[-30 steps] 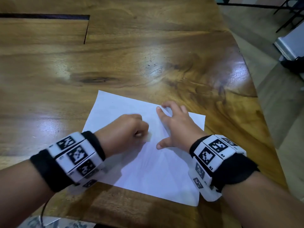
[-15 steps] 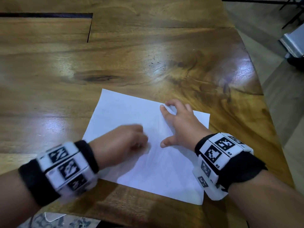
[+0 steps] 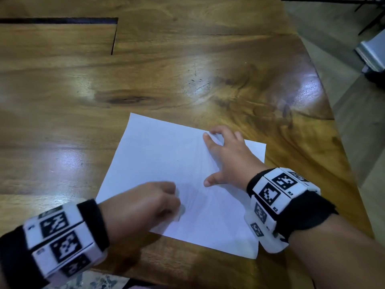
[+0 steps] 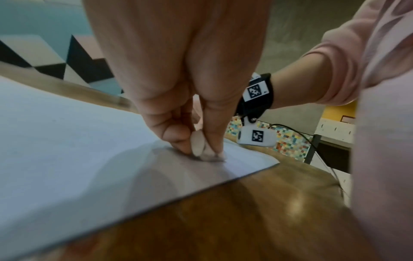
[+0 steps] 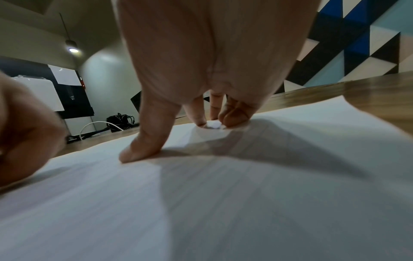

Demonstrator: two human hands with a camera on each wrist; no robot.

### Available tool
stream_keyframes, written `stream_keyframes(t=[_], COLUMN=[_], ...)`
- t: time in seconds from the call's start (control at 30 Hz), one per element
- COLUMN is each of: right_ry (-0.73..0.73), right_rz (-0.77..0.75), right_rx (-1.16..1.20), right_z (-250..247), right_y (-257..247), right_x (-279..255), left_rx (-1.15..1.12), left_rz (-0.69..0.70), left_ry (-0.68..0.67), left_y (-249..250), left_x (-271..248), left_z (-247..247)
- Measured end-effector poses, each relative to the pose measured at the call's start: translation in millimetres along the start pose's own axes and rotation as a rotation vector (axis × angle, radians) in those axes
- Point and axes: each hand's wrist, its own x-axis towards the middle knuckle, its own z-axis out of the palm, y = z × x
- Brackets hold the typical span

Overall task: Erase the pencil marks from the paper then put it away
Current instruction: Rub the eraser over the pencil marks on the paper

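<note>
A white sheet of paper lies on the wooden table, near its front edge. My left hand pinches a small pale eraser between thumb and fingers and presses it onto the paper's near part. My right hand rests on the paper's right half, thumb and fingertips spread and pressing the sheet down. Faint grey pencil lines show on the paper between the hands. In the left wrist view the eraser touches the paper close to its front edge.
The table's right edge curves off toward grey floor. A dark slot cuts into the tabletop at the far left. A white object stands on the floor at the far right.
My left hand has slid the eraser back toward me, nearer the paper's front edge. My right hand has kept its place on the sheet.
</note>
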Motion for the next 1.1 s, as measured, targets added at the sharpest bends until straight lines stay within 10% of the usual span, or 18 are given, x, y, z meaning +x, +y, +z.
stream_keyframes(t=[0.3,0.53,0.77,1.1], right_ry=[0.001,-0.007,0.006,0.006], right_rz=[0.002,0.003,0.001,-0.008], right_rx=[-0.002,0.005,-0.004,0.004], right_z=[-0.5,-1.1,1.2,0.5], right_y=[-1.2,-0.5,-0.5,0.8], right_x=[-0.4,-0.6,0.1,0.3], left_rx=[0.064,-0.048,0.080,0.003], left_rz=[-0.025,-0.011,-0.088,0.002], left_ry=[0.179,-0.028,0.254,-0.041], left_y=[-9.3,-1.2,-4.4,1.6], left_x=[41.5,-5.6,59.7,31.2], left_z=[-27.7,2.5,-28.7,-14.7])
